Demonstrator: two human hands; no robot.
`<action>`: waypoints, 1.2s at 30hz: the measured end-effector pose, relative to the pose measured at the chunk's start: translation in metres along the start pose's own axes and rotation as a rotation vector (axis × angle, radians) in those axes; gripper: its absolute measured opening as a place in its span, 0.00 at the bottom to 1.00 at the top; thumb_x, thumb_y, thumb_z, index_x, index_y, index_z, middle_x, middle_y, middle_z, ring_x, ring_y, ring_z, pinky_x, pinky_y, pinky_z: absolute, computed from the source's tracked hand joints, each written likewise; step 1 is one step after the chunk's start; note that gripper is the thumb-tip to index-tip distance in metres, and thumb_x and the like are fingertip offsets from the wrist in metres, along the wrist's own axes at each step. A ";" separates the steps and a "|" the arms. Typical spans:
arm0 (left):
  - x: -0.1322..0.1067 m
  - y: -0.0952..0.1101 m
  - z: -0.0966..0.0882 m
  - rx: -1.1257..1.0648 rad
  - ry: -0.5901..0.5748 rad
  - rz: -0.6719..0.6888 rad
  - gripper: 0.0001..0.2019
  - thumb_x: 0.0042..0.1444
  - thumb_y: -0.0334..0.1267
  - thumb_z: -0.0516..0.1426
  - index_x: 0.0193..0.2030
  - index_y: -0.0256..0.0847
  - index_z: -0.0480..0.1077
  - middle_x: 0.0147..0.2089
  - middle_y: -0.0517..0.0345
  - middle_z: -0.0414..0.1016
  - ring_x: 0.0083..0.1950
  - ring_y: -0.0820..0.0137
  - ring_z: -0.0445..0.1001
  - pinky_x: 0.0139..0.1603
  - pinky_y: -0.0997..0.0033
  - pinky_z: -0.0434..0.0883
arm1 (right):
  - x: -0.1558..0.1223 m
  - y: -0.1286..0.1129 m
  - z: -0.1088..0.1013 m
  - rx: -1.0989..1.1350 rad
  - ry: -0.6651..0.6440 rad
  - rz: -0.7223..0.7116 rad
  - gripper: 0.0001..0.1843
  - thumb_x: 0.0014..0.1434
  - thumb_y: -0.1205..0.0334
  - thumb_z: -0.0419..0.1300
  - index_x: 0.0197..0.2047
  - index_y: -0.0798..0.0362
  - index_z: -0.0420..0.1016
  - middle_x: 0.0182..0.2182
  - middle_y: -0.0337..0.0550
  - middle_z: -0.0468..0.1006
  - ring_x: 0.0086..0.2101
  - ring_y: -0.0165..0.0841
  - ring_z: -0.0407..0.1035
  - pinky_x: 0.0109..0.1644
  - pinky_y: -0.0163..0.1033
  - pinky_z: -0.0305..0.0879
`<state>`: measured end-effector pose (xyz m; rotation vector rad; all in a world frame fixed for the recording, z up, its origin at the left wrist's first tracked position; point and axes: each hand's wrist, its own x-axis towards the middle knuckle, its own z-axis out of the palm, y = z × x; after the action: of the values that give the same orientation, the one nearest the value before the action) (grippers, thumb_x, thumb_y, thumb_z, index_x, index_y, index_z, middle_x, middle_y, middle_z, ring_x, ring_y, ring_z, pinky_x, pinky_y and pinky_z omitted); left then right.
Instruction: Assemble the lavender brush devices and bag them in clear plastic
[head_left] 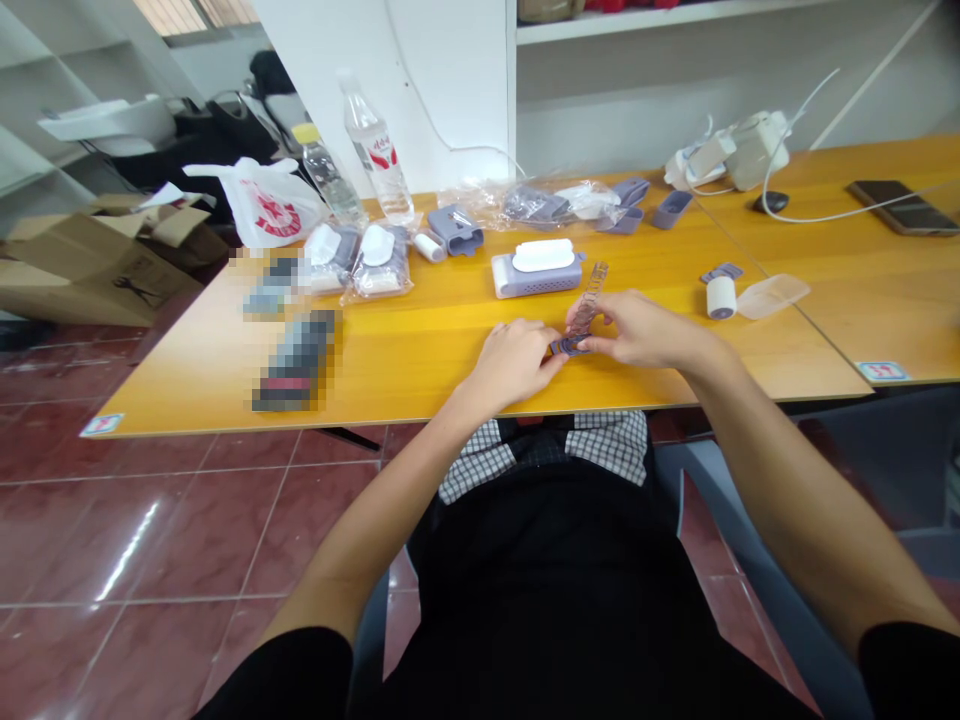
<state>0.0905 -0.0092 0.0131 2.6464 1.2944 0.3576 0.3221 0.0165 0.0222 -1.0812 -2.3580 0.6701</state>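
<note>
Close to the table's front edge, my left hand (pixel 517 362) has its fingertips closed on a small purple-grey plastic part (pixel 571 345). My right hand (pixel 637 328) pinches a clear, patterned strip (pixel 592 292) that stands up from between its fingers, with its lower end at the purple-grey part. The right thumb also touches that part. Just beyond both hands lies a purple-grey case (pixel 538 280) with a white oval top (pixel 544 254). To the right are a white roll (pixel 721 297), a translucent cover (pixel 774 297) and another small purple-grey part (pixel 722 272).
Bagged purple-grey cases (pixel 379 262), a small white cylinder (pixel 429 247) and open purple-grey shells (pixel 456 230) line the back of the table (pixel 420 370). Two bottles (pixel 379 150) and a plastic bag (pixel 266 205) stand behind. Chargers (pixel 739 150) and a phone (pixel 904 207) are at right.
</note>
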 end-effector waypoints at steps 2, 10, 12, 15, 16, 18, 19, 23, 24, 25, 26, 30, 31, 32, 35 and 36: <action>0.000 0.000 -0.001 -0.002 -0.002 -0.001 0.13 0.73 0.42 0.58 0.54 0.40 0.82 0.46 0.48 0.84 0.49 0.56 0.80 0.53 0.54 0.75 | 0.000 -0.001 -0.001 0.001 -0.015 0.003 0.09 0.62 0.53 0.68 0.45 0.44 0.82 0.43 0.46 0.87 0.44 0.48 0.81 0.56 0.57 0.76; 0.000 -0.001 0.001 -0.006 0.011 0.004 0.12 0.73 0.42 0.58 0.51 0.40 0.82 0.46 0.48 0.84 0.47 0.57 0.80 0.52 0.56 0.74 | 0.001 0.001 -0.002 -0.019 -0.034 0.008 0.09 0.62 0.54 0.68 0.44 0.46 0.82 0.42 0.46 0.87 0.42 0.45 0.80 0.52 0.53 0.77; 0.000 -0.001 0.001 -0.005 0.008 0.002 0.12 0.73 0.42 0.58 0.51 0.40 0.82 0.46 0.49 0.84 0.47 0.57 0.80 0.52 0.57 0.74 | 0.001 0.003 0.000 -0.023 -0.016 0.003 0.08 0.62 0.55 0.68 0.44 0.46 0.81 0.41 0.46 0.87 0.41 0.45 0.80 0.51 0.53 0.76; 0.000 -0.001 0.001 -0.003 0.004 0.000 0.12 0.73 0.42 0.59 0.51 0.40 0.82 0.46 0.49 0.84 0.48 0.57 0.80 0.52 0.57 0.73 | 0.002 0.005 0.003 -0.020 0.002 0.010 0.08 0.61 0.55 0.69 0.43 0.47 0.81 0.41 0.46 0.87 0.41 0.46 0.80 0.50 0.53 0.76; 0.000 0.000 0.001 -0.001 0.004 0.001 0.12 0.73 0.42 0.59 0.51 0.40 0.82 0.46 0.49 0.84 0.48 0.57 0.80 0.52 0.57 0.73 | 0.002 0.006 0.003 -0.019 0.008 0.016 0.08 0.61 0.55 0.69 0.43 0.47 0.81 0.41 0.46 0.87 0.41 0.46 0.80 0.50 0.53 0.76; 0.000 -0.001 0.001 0.003 0.006 0.004 0.12 0.73 0.42 0.58 0.51 0.40 0.82 0.46 0.49 0.84 0.48 0.57 0.80 0.51 0.57 0.73 | 0.002 0.005 0.005 -0.018 0.030 0.026 0.07 0.61 0.56 0.70 0.42 0.47 0.81 0.40 0.45 0.87 0.40 0.46 0.80 0.50 0.53 0.76; 0.000 -0.001 0.001 0.003 0.006 0.005 0.12 0.73 0.42 0.59 0.50 0.39 0.82 0.45 0.49 0.84 0.48 0.57 0.80 0.51 0.57 0.73 | 0.003 0.005 0.005 -0.017 0.041 0.030 0.07 0.61 0.56 0.70 0.42 0.47 0.81 0.39 0.45 0.87 0.40 0.46 0.80 0.50 0.53 0.76; 0.000 0.000 0.001 0.004 0.001 -0.002 0.11 0.73 0.42 0.58 0.48 0.40 0.81 0.45 0.49 0.84 0.48 0.57 0.80 0.52 0.57 0.73 | 0.004 0.003 0.007 -0.003 0.064 0.048 0.09 0.60 0.55 0.71 0.40 0.47 0.79 0.37 0.45 0.86 0.37 0.45 0.80 0.48 0.52 0.77; 0.000 0.000 0.001 0.004 0.000 -0.005 0.11 0.73 0.42 0.58 0.48 0.40 0.81 0.45 0.49 0.84 0.48 0.57 0.80 0.52 0.57 0.73 | 0.004 0.003 0.008 0.005 0.069 0.053 0.09 0.59 0.54 0.72 0.40 0.47 0.79 0.37 0.45 0.86 0.37 0.45 0.80 0.47 0.52 0.77; 0.000 0.000 0.000 0.003 -0.001 -0.008 0.11 0.73 0.42 0.58 0.48 0.40 0.81 0.45 0.49 0.84 0.48 0.57 0.80 0.52 0.57 0.73 | 0.004 0.003 0.008 0.015 0.075 0.057 0.10 0.59 0.54 0.72 0.40 0.47 0.78 0.36 0.45 0.86 0.37 0.45 0.80 0.47 0.52 0.77; 0.000 0.001 0.000 0.003 -0.002 -0.012 0.11 0.73 0.41 0.58 0.48 0.40 0.81 0.45 0.49 0.84 0.48 0.57 0.80 0.52 0.56 0.73 | 0.004 0.003 0.008 0.025 0.082 0.059 0.11 0.59 0.53 0.72 0.40 0.47 0.78 0.36 0.45 0.86 0.37 0.45 0.80 0.47 0.52 0.77; 0.000 0.001 0.000 -0.001 -0.010 -0.020 0.12 0.73 0.42 0.58 0.52 0.39 0.82 0.46 0.48 0.84 0.49 0.57 0.80 0.54 0.56 0.74 | 0.003 0.006 0.007 0.073 0.103 0.059 0.13 0.57 0.52 0.73 0.39 0.46 0.76 0.36 0.45 0.86 0.37 0.44 0.80 0.46 0.52 0.78; 0.000 0.001 -0.001 -0.002 -0.012 -0.020 0.13 0.74 0.42 0.58 0.52 0.39 0.82 0.46 0.48 0.84 0.49 0.57 0.80 0.54 0.55 0.74 | 0.002 0.007 0.007 0.085 0.105 0.061 0.13 0.57 0.51 0.73 0.39 0.46 0.76 0.36 0.45 0.86 0.37 0.44 0.81 0.46 0.52 0.78; 0.000 0.001 -0.001 -0.004 -0.011 -0.020 0.13 0.74 0.42 0.58 0.53 0.40 0.82 0.46 0.48 0.84 0.49 0.57 0.80 0.54 0.55 0.74 | 0.002 0.008 0.006 0.099 0.104 0.064 0.13 0.57 0.51 0.73 0.39 0.46 0.76 0.36 0.45 0.86 0.37 0.44 0.81 0.46 0.52 0.78; 0.000 0.001 0.000 -0.004 -0.006 -0.021 0.13 0.74 0.43 0.58 0.54 0.40 0.82 0.47 0.48 0.84 0.50 0.56 0.80 0.54 0.55 0.74 | 0.002 0.010 0.003 0.143 0.069 0.081 0.14 0.56 0.51 0.73 0.40 0.45 0.76 0.37 0.44 0.86 0.37 0.44 0.81 0.45 0.52 0.78; 0.000 0.001 0.000 -0.002 -0.005 -0.021 0.13 0.74 0.43 0.58 0.54 0.40 0.82 0.47 0.48 0.84 0.50 0.56 0.80 0.55 0.54 0.74 | 0.001 0.011 0.001 0.149 0.049 0.088 0.14 0.56 0.51 0.73 0.40 0.45 0.76 0.37 0.44 0.86 0.36 0.44 0.80 0.45 0.52 0.77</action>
<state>0.0917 -0.0099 0.0135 2.6278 1.3188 0.3491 0.3267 0.0234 0.0150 -1.1269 -2.1909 0.8275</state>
